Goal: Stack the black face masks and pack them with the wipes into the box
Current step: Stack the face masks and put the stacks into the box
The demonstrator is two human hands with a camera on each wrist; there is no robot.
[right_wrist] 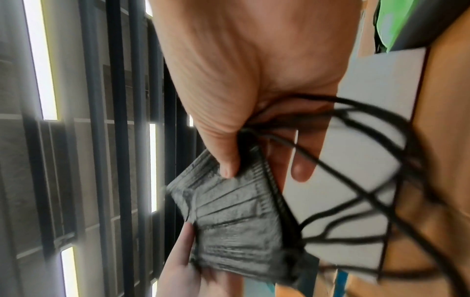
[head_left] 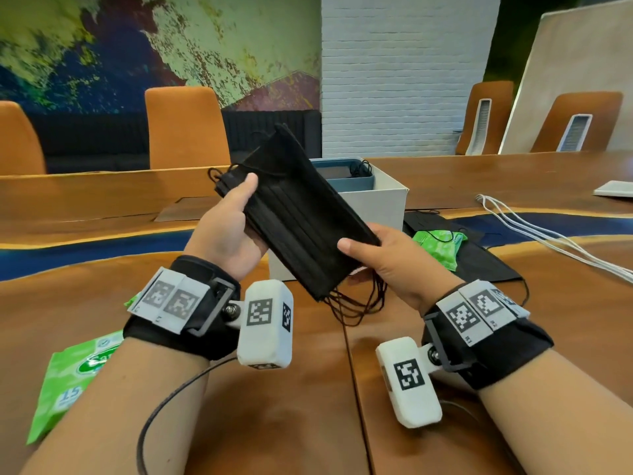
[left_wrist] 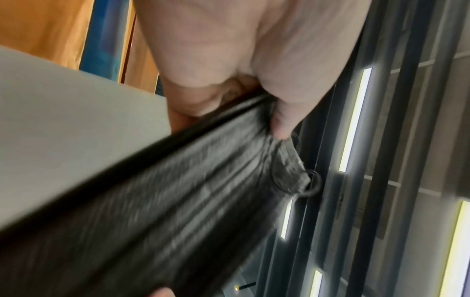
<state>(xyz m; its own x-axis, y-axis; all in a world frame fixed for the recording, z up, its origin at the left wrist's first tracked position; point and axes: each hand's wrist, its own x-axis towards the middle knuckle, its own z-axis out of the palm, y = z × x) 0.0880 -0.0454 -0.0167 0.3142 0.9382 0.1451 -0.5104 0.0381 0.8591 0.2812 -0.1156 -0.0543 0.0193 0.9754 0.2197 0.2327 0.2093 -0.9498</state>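
In the head view, a stack of black pleated fabric face masks [head_left: 301,214] is held in the air between both hands, tilted so that one end rises away from the person. The left hand [head_left: 229,231] grips the upper left end, thumb laid on top and fingers curled underneath. The right hand [head_left: 387,258] grips the lower right end the same way, thumb on the top face. Black elastic ear loops [head_left: 356,303] dangle below the right-hand grip. Directly behind the held stack stands a white square cardboard box [head_left: 376,207], open at the top, with a blue-grey tray inside. Just right of the right hand, a small green plastic wipes packet [head_left: 438,243] lies on more black masks [head_left: 479,265] spread on the brown wooden table [head_left: 308,406]. Below and left of the left wrist lies a large green wipes pack [head_left: 72,382].

In the left wrist view, the left hand [left_wrist: 241,60] pinches the stack [left_wrist: 178,201] at its end, thumb pressing into the pleats; the picture is blurred.

In the right wrist view, the right hand [right_wrist: 241,80] clamps the stack [right_wrist: 236,221] between thumb and fingers, with the loops [right_wrist: 356,180] fanning out beside the grip in front of the white box [right_wrist: 368,140].
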